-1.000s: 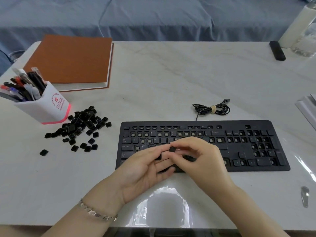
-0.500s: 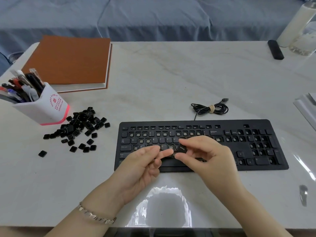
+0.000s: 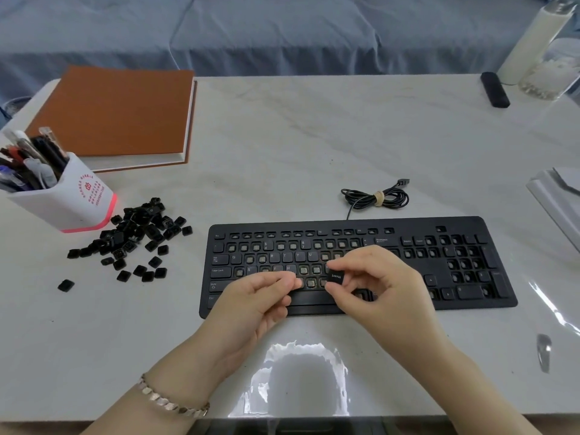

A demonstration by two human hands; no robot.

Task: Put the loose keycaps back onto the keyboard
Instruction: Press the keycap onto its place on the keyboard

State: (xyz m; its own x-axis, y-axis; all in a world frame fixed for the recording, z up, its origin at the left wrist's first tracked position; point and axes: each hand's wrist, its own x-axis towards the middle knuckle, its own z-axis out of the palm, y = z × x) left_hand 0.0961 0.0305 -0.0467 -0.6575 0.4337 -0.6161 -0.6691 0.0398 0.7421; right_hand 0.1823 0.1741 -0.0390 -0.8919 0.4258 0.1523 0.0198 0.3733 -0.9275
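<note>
A black keyboard point(image 3: 361, 237) lies on the white table, with many bare switches showing among the fitted keys. My right hand point(image 3: 383, 287) pinches a black keycap point(image 3: 335, 276) marked "Insert" between thumb and forefinger, just above the keyboard's middle rows. To its left my left hand point(image 3: 254, 301) hovers over the lower left keys, fingers loosely curled and holding nothing that I can see. A pile of loose black keycaps point(image 3: 135, 237) lies on the table left of the keyboard, and one stray keycap point(image 3: 66, 285) sits apart further left.
A white pen holder point(image 3: 62, 196) full of pens stands behind the pile. A brown notebook point(image 3: 119, 111) lies at the back left. The keyboard's coiled cable point(image 3: 375, 197) rests behind it. A black remote point(image 3: 495, 89) and a white bottle point(image 3: 530, 42) are at the back right.
My hands have drawn apart: the right hand has taken the keycap a little to the right and turned its printed face up, while the left hand has let go and drawn back left.
</note>
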